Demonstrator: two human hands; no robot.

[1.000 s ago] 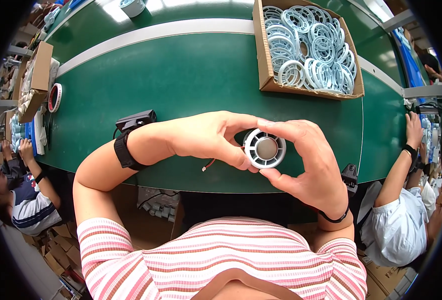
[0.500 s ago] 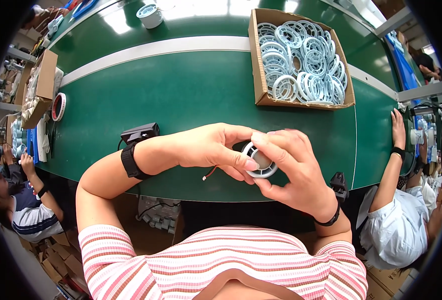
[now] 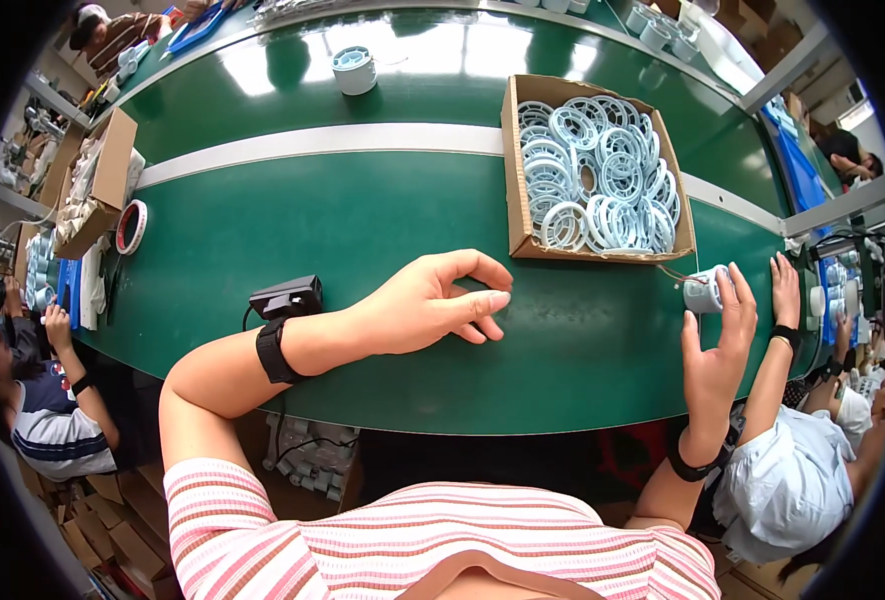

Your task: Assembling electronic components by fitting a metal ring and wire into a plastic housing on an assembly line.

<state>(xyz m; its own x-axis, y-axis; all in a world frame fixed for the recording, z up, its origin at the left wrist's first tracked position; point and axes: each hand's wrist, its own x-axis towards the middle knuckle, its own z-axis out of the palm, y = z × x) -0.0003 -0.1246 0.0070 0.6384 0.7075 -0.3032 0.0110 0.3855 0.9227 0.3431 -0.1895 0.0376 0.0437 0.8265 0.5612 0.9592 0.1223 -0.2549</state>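
My left hand point(image 3: 444, 303) hovers above the green bench point(image 3: 392, 215) near its middle, fingers loosely curled and apart with nothing in them. Farther right, my right hand point(image 3: 719, 345) is open, its thumb standing away from the fingers. Those fingertips touch or nearly touch a small round white housing point(image 3: 700, 292) with thin wires, which is on the bench beyond them. Just left of the housing and farther back is a cardboard box point(image 3: 602, 248) full of pale blue slotted plastic rings point(image 3: 620, 176).
A similar white housing point(image 3: 354, 72) stands at the far side. A black device point(image 3: 287, 297) lies by my left wrist. Left are a tape roll point(image 3: 132, 227) and a carton point(image 3: 102, 190). A co-worker's hand point(image 3: 785, 290) rests on the bench close to my right hand.
My hands have parted. My right hand has moved far right with the white housing and its fingers have opened. My left hand no longer touches the housing.
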